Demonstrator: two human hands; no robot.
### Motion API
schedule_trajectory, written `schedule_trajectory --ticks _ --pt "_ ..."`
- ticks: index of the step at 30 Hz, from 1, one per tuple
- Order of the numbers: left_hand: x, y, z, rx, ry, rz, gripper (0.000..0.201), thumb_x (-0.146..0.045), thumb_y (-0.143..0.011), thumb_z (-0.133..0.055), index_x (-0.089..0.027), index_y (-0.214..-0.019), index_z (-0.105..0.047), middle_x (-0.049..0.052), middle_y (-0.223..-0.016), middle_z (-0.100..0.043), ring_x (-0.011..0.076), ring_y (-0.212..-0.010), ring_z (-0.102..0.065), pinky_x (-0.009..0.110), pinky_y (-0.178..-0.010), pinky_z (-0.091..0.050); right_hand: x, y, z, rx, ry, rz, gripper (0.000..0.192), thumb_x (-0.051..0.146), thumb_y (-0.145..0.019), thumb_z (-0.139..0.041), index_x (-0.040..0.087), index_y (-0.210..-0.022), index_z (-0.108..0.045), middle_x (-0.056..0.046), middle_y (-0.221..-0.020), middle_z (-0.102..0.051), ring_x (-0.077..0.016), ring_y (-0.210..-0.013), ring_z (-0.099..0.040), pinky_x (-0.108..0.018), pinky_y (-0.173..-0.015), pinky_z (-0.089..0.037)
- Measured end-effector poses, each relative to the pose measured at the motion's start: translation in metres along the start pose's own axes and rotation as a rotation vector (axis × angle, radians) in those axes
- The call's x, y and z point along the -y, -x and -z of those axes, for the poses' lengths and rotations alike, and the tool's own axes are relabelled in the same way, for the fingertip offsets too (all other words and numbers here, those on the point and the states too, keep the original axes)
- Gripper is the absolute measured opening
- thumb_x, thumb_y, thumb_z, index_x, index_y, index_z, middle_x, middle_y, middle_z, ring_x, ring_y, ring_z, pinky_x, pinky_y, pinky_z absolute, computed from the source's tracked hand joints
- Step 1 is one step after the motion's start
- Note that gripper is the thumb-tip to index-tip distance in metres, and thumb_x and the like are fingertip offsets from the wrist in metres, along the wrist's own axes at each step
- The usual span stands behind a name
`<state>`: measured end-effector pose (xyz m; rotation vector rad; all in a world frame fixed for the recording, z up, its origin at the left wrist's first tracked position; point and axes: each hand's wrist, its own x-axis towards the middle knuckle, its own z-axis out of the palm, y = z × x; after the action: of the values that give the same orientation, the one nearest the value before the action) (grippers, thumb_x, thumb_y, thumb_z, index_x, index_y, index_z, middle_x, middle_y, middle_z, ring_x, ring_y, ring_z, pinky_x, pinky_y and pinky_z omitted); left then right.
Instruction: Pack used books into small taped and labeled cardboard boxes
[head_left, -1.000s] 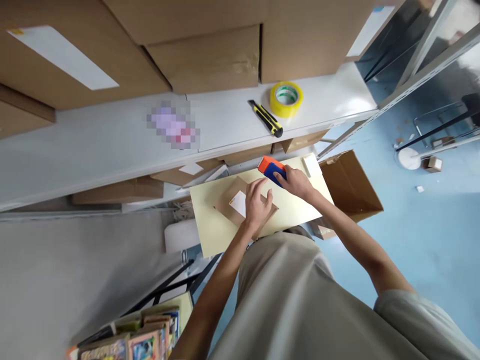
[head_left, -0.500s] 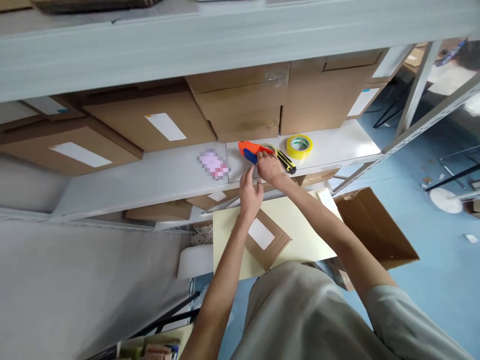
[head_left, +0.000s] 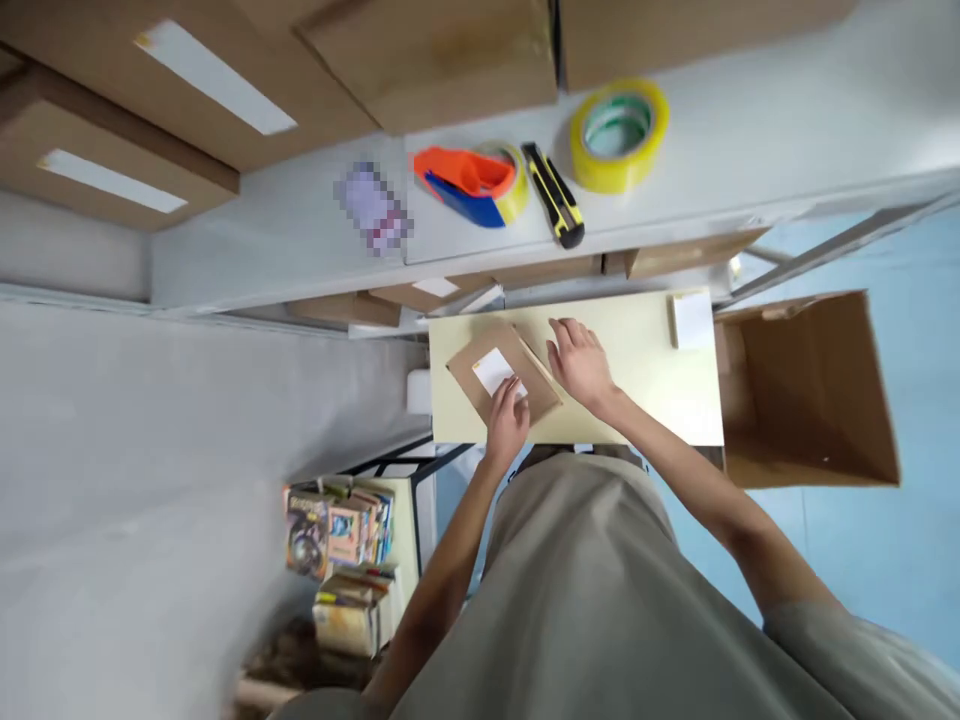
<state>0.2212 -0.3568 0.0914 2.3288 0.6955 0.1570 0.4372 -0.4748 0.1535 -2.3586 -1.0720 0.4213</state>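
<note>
A flat brown cardboard package [head_left: 472,381] with a white label [head_left: 490,369] lies tilted on the pale yellow table [head_left: 637,400]. My left hand [head_left: 508,420] rests its fingers over the label's lower right part; it is open, not wrapped round anything. Just right of the package, my right hand [head_left: 582,366] is over the table, fingers loosely bent and apart, holding nothing. On the shelf beyond lie an orange and blue tape dispenser [head_left: 469,185], a black and yellow utility knife [head_left: 553,195] and a roll of yellow tape [head_left: 655,125].
Cardboard boxes [head_left: 442,60] line the back of the white shelf [head_left: 285,230], and a blurred-out item [head_left: 373,208] lies there. A white pad or stack [head_left: 691,320] sits at the table's right end. An open carton [head_left: 817,390] stands beside it. Books [head_left: 349,610] are stacked at lower left.
Both hands have come back from the shelf to the table. The right hand has left the dispenser on the shelf, and the left hand now touches the package. The view has tilted down.
</note>
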Motion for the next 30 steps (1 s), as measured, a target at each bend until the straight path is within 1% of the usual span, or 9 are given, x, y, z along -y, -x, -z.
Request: schedule_trajectory --ticks 4,6,8,11,17,21,23,27,30 --pt "-0.008 0.04 -0.012 0.103 -0.081 0.045 0.057 -0.034 -0.116 -0.051 -0.019 -0.171 -0.056 0.021 -0.182 -0.052 0.0342 -0.178 -0.04 0.059 -0.147 -0.036 -0.044 0.08 -0.064 0.402 -0.061 -0.204 0.05 0.019 -0.118 -0.037 0.003 -0.159 -0.06 -0.03 -0.153 -0.068 -0.0382 -0.137 -0.068 -0.049 -0.117 -0.055" --pt "-0.012 0.045 -0.015 0.128 -0.126 0.071 0.062 -0.038 -0.116 -0.052 -0.019 -0.175 -0.052 0.02 -0.187 -0.046 0.0346 -0.181 -0.033 0.06 -0.148 -0.033 -0.052 0.101 -0.082 0.562 -0.077 -0.229 0.046 0.017 -0.118 -0.038 0.003 -0.155 -0.062 -0.03 -0.154 -0.067 -0.0371 -0.138 -0.069 -0.047 -0.116 -0.056" --pt "-0.016 0.045 -0.017 0.129 -0.161 0.098 0.064 -0.041 -0.116 -0.054 -0.019 -0.177 -0.05 0.019 -0.187 -0.045 0.0342 -0.182 -0.031 0.059 -0.149 -0.031 -0.052 0.108 -0.088 0.641 -0.094 -0.206 0.045 0.018 -0.119 -0.039 0.004 -0.156 -0.061 -0.03 -0.157 -0.065 -0.0361 -0.14 -0.069 -0.045 -0.116 -0.056" --pt "-0.021 0.041 -0.017 0.121 -0.179 0.138 0.067 -0.043 -0.115 -0.056 -0.019 -0.177 -0.049 0.019 -0.186 -0.047 0.0346 -0.181 -0.032 0.058 -0.15 -0.029 -0.045 0.097 -0.088 0.638 -0.109 -0.143 0.048 0.019 -0.119 -0.042 0.003 -0.162 -0.056 -0.032 -0.161 -0.062 -0.0355 -0.142 -0.068 -0.044 -0.117 -0.056" --pt "-0.027 0.04 -0.014 0.177 -0.195 0.154 0.072 -0.048 -0.111 -0.062 -0.019 -0.176 -0.05 0.018 -0.19 -0.041 0.0365 -0.183 -0.028 0.06 -0.15 -0.028 -0.034 0.06 -0.088 0.663 -0.046 -0.084 0.046 0.006 -0.113 -0.04 -0.002 -0.147 -0.069 -0.035 -0.148 -0.069 -0.0373 -0.137 -0.072 -0.044 -0.114 -0.054" --pt "-0.029 0.037 -0.01 0.196 -0.224 0.15 0.069 -0.046 -0.11 -0.063 -0.018 -0.172 -0.056 0.018 -0.189 -0.043 0.0378 -0.181 -0.033 0.062 -0.148 -0.032 -0.037 0.056 -0.089 0.657 -0.017 -0.041 0.052 0.002 -0.11 -0.034 -0.003 -0.145 -0.071 -0.036 -0.146 -0.07 -0.0377 -0.134 -0.071 -0.044 -0.112 -0.053" --pt "-0.03 0.031 -0.005 0.204 -0.231 0.139 0.063 -0.042 -0.108 -0.063 -0.018 -0.166 -0.064 0.019 -0.185 -0.05 0.039 -0.177 -0.041 0.062 -0.146 -0.036 -0.041 0.058 -0.089 0.655 -0.021 -0.027 0.053 0.004 -0.111 -0.033 -0.003 -0.149 -0.069 -0.036 -0.149 -0.068 -0.0381 -0.134 -0.071 -0.046 -0.112 -0.053" --pt "-0.027 0.004 0.015 0.206 -0.26 0.124 0.044 -0.035 -0.108 -0.061 -0.022 -0.145 -0.081 0.015 -0.16 -0.076 0.0362 -0.153 -0.07 0.055 -0.135 -0.052 -0.051 0.065 -0.087 0.677 -0.039 -0.118 0.058 0.027 -0.121 -0.038 0.009 -0.175 -0.05 -0.033 -0.161 -0.062 -0.04 -0.136 -0.072 -0.051 -0.114 -0.053" --pt "-0.019 -0.033 0.03 0.207 -0.245 0.161 0.038 -0.029 -0.107 -0.06 -0.023 -0.137 -0.084 0.012 -0.135 -0.088 0.0316 -0.125 -0.084 0.045 -0.119 -0.062 -0.059 0.073 -0.088 0.686 -0.124 -0.254 0.072 0.037 -0.121 -0.049 0.017 -0.187 -0.03 -0.032 -0.167 -0.06 -0.044 -0.142 -0.07 -0.057 -0.121 -0.051"
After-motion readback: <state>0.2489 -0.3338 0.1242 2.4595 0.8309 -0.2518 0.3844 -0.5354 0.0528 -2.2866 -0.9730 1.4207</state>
